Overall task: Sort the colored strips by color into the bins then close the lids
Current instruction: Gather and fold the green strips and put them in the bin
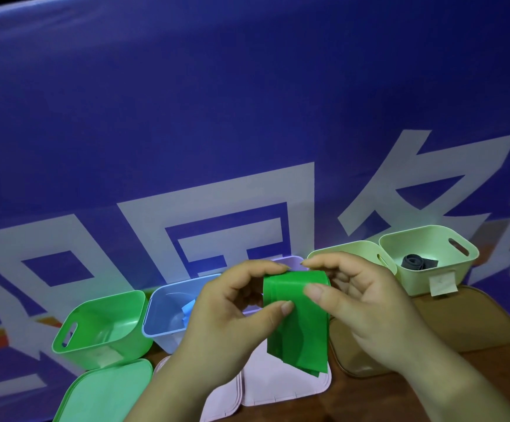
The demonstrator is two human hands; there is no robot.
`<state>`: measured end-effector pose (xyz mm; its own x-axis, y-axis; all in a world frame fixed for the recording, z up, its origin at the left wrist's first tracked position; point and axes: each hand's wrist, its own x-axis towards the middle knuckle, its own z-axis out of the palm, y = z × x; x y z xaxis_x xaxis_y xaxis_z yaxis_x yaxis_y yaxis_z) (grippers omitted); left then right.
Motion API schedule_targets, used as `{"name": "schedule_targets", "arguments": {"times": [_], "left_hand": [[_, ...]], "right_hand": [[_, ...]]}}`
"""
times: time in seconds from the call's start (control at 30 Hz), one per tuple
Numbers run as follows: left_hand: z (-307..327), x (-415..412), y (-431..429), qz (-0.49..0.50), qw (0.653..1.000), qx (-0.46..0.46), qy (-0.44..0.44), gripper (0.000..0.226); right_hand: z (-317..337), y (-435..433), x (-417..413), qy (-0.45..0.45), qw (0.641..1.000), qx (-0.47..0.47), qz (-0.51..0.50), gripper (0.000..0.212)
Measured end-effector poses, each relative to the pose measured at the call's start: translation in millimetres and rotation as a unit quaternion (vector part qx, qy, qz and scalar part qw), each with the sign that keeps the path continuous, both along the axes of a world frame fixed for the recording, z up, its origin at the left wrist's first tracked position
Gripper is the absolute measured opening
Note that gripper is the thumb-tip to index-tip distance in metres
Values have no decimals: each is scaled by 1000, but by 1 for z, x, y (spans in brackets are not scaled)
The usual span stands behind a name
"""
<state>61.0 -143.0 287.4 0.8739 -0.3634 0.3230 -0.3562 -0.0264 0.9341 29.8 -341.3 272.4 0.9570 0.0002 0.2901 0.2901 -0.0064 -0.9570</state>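
The left hand [232, 303] and right hand [363, 303] each pinch a folded green strip [296, 318] between thumb and fingers, its length hanging downward. Beyond, leftward, the open green bin [110, 315] sits nearer the left hand.

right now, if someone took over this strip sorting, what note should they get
Left hand and right hand both pinch the folded green strip above the pink lids.
Green bin, far left, is open and looks empty.
Blue bin holds a blue strip; rightmost pale yellow bin holds a dark grey strip.
Left: green strip into the green bin, then lids on; the green lid lies in front of it.
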Motion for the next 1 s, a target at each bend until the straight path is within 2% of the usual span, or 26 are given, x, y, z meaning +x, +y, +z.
{"name": "schedule_targets", "arguments": {"times": [0.13, 0.23, 0.57, 1.0], "left_hand": [[2, -1, -1, -6, 999, -29, 14, 36], [3, -1, -2, -5, 999, -43, 24, 35], [3, -3, -4, -8, 997, -58, 45, 31], [2, -4, -1, -14, 1000, 5, 0, 43]], "right_hand": [[0, 0, -2, -19, 1000, 9, 17, 54], [3, 1, -5, -47, 999, -7, 15, 42], [2, 1, -6, -58, 998, 9, 6, 36], [5, -1, -5, -19, 999, 45, 8, 28]]}}
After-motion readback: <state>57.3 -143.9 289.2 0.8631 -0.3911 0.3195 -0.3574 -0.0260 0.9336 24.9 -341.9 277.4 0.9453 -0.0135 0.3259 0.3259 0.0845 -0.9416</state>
